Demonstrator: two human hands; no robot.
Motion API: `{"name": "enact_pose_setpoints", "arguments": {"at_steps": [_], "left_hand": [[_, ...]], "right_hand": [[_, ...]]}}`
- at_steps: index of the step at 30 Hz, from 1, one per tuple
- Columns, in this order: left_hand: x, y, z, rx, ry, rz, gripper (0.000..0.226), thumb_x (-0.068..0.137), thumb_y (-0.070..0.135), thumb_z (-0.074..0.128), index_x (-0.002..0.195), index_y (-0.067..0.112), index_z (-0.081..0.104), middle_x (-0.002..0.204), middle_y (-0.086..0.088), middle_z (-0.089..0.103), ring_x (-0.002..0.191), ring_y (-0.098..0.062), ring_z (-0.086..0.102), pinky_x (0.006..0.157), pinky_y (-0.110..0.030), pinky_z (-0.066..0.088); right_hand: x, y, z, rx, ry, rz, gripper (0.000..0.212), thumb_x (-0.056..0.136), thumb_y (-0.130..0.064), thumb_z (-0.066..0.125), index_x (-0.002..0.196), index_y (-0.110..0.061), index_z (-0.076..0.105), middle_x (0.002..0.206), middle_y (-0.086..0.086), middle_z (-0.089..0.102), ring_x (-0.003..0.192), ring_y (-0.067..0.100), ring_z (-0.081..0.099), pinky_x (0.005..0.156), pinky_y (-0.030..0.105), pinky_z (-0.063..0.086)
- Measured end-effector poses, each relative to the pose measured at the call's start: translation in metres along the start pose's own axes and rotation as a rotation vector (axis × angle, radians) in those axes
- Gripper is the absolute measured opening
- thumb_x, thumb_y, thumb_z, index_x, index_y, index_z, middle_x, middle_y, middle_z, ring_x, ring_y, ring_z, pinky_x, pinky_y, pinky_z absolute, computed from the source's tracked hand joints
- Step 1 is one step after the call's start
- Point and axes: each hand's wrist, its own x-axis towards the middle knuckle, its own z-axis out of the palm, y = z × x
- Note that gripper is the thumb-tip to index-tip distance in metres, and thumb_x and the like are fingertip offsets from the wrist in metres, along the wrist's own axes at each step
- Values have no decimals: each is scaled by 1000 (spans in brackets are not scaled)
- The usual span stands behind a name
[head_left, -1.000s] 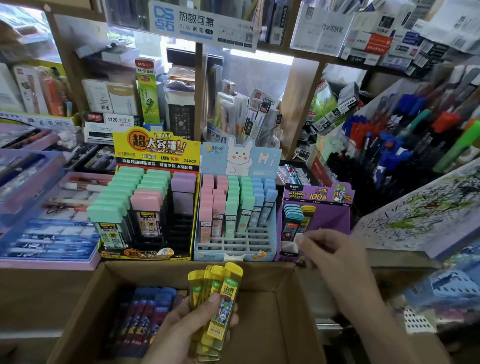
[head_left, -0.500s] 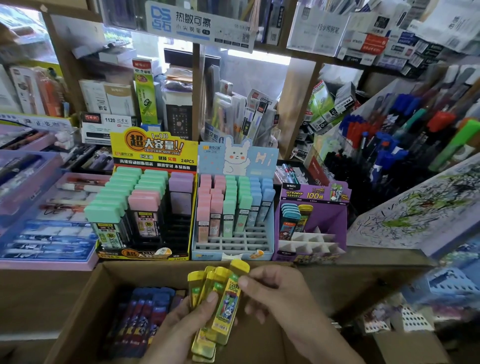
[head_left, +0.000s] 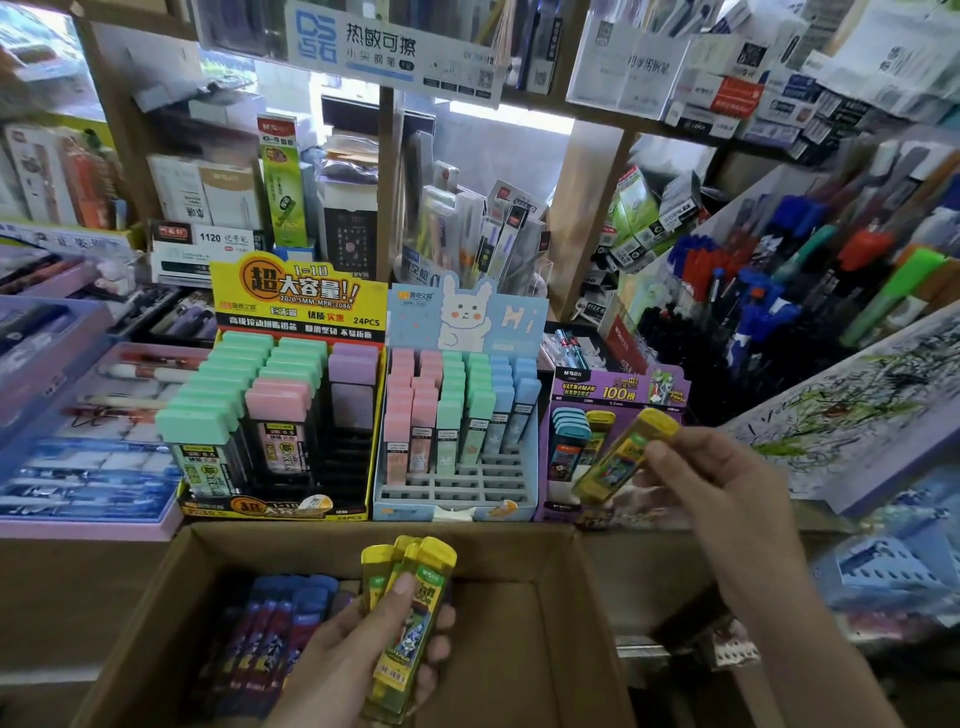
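Over the purple display (head_left: 582, 387), the right hand (head_left: 727, 493) now pinches one yellow case (head_left: 621, 460) it just pulled from the bundle (head_left: 413, 644) that the left hand (head_left: 343, 665) grips above the carton (head_left: 519, 551), so I judge slotting it into that display comes next.

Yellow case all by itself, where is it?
In the head view the single yellow case is on the right, pinched and tilted in the right hand, just in front of the purple display box.
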Motion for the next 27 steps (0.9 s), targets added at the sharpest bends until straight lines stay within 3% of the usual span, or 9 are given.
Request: {"name": "enact_pose_setpoints", "arguments": {"at_steps": [7,11,16,19,27], "left_hand": [[-3,1,2,-5,-17,-25,45,75,24,72,105,-9,73,95,-30,72,62,-32,67,51,-33,55],[-3,4,4,1,20,-28,41,76,22,72,104,-7,75,99,-30,73,66,-33,67,54,-34,54],[-4,6,7,2,32,-31,42,78,23,71,108,-7,73,96,-31,72,63,-32,66,53,-34,54],[-6,4,7,15,28,-36,45,78,24,71,110,-7,71,95,-30,73,64,-32,66,55,-34,53],[-9,3,5,16,4,-40,47,77,26,72,112,-7,71,90,-28,72,64,-32,65,56,-34,52]], "right_hand": [[31,8,-4,-62,68,-97,5,93,-5,71,97,-5,73,80,10,78,75,28,77,63,28,64],[41,17,2,-93,37,-114,9,92,-5,71,93,-14,74,80,4,79,77,21,77,70,30,65],[47,24,6,-162,0,-136,8,93,-4,71,92,-11,74,77,3,77,72,20,76,62,20,60],[49,24,8,-215,-4,-151,10,93,-9,72,91,-18,75,75,-1,77,66,14,74,56,17,57],[54,25,15,-289,-24,-60,6,90,-12,77,89,-16,73,68,-2,76,54,11,70,44,18,51]]}}
